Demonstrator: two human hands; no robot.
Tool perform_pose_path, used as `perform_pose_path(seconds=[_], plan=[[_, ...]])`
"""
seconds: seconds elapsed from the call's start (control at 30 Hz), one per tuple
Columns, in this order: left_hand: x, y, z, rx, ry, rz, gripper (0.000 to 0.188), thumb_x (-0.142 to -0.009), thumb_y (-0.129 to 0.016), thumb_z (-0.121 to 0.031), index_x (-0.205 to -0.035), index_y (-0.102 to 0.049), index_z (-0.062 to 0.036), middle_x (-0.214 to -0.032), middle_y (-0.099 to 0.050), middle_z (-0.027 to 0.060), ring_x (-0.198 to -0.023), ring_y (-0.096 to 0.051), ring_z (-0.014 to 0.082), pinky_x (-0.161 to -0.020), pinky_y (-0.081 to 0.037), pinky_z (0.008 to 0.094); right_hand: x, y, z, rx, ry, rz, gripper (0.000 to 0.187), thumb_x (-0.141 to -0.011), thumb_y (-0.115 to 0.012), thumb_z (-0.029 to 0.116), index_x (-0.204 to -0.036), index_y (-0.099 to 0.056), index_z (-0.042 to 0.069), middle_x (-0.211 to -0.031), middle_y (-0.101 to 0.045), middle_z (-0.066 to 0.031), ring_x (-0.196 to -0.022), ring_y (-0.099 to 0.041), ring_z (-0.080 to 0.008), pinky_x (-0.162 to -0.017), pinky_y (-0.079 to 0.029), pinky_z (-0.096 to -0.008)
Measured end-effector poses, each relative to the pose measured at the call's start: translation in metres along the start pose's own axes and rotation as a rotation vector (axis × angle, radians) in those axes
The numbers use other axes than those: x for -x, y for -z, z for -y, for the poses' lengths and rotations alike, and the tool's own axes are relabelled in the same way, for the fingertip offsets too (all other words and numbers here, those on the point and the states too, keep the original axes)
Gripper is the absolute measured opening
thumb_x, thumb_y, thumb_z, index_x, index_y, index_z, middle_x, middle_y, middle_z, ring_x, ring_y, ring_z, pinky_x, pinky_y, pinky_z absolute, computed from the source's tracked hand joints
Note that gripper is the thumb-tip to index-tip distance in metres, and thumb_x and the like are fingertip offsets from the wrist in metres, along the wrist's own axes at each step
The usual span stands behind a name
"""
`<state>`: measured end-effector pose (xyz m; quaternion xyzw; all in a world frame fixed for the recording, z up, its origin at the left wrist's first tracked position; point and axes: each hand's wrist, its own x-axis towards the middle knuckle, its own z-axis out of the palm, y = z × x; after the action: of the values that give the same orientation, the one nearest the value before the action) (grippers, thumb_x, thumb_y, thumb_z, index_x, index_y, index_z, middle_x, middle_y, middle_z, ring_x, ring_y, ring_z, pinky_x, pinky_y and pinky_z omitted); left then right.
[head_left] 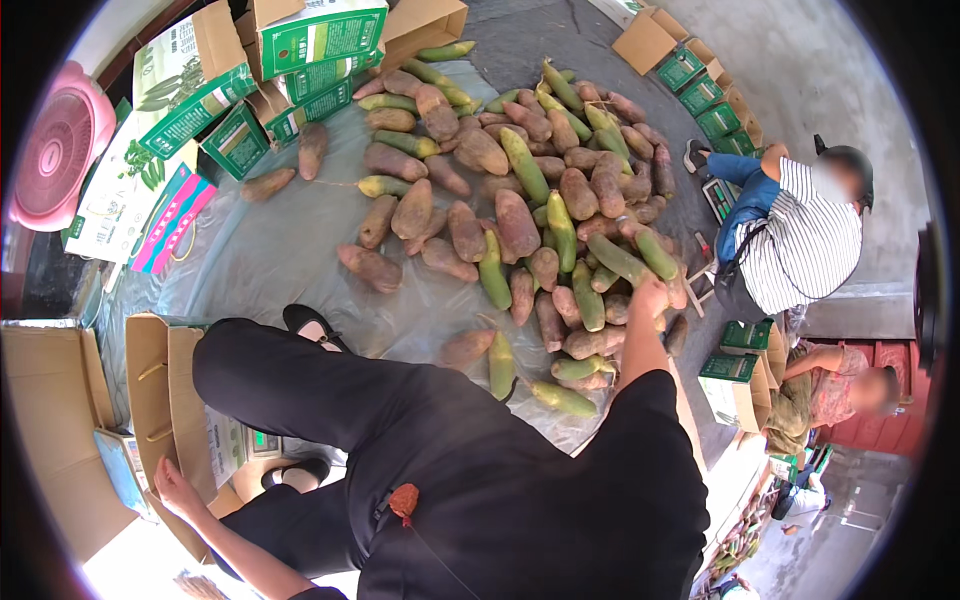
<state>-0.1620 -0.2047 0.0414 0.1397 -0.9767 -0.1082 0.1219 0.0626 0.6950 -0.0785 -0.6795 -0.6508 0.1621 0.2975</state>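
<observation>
My right hand (650, 298) reaches into the right side of a big heap and closes on the end of a long green radish (617, 260). Another green radish (656, 254) lies just beyond it. Around them are many thick, reddish-brown roots (517, 225) mixed with green ones. My left hand (178, 490) is low on the left, at the near edge of an upright cardboard box (160, 400) with a cord handle. Its fingers look loosely extended against the box. Part of a scale with a lit display (265, 441) shows beside the box.
Green-and-white cartons (320, 45) and a pink fan (62, 145) stand at the far left. Plastic sheeting (260, 250) covers the floor. A person in a striped shirt (800, 240) sits on the right; another person (835, 390) sits beside cartons (735, 385).
</observation>
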Motion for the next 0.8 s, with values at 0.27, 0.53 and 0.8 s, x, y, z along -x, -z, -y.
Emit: perform_pose_path(seconds=[0.27, 0.53, 0.8], plan=[[0.001, -0.003, 0.007, -0.032, -0.042, -0.031, 0.027, -0.092, -0.053, -0.020, -0.108, -0.064, -0.0010, -0.103, -0.064, 0.0157, -0.091, -0.062, 0.0301, -0.078, -0.049, 0.0373, -0.027, 0.032, -0.032, -0.491, -0.836, 0.017, 0.038, -0.089, -0.055, 0.038, -0.078, -0.058, 0.002, -0.062, -0.057, -0.0079, -0.050, -0.051, -0.0194, -0.045, -0.042, -0.0336], [0.007, -0.008, 0.029, -0.092, -0.075, -0.072, 0.026, -0.092, -0.053, -0.019, -0.105, -0.064, 0.0016, -0.100, -0.064, 0.0166, -0.090, -0.061, 0.0317, -0.079, -0.048, 0.0386, -0.059, 0.014, -0.064, -0.890, -0.909, 0.124, 0.030, -0.093, -0.053, 0.034, -0.076, -0.045, 0.011, -0.058, -0.038, 0.0009, -0.042, -0.036, -0.0121, -0.033, -0.028, -0.0238], [0.008, -0.012, 0.024, -0.063, -0.134, -0.102, 0.025, -0.092, -0.052, -0.016, -0.103, -0.064, 0.0023, -0.097, -0.063, 0.0164, -0.089, -0.061, 0.0316, -0.078, -0.048, 0.0392, -0.062, 0.014, -0.063, -0.924, -0.825, -0.040, 0.030, -0.089, -0.061, 0.031, -0.071, -0.050, 0.010, -0.058, -0.042, 0.0006, -0.045, -0.036, -0.0130, -0.039, -0.030, -0.0278]])
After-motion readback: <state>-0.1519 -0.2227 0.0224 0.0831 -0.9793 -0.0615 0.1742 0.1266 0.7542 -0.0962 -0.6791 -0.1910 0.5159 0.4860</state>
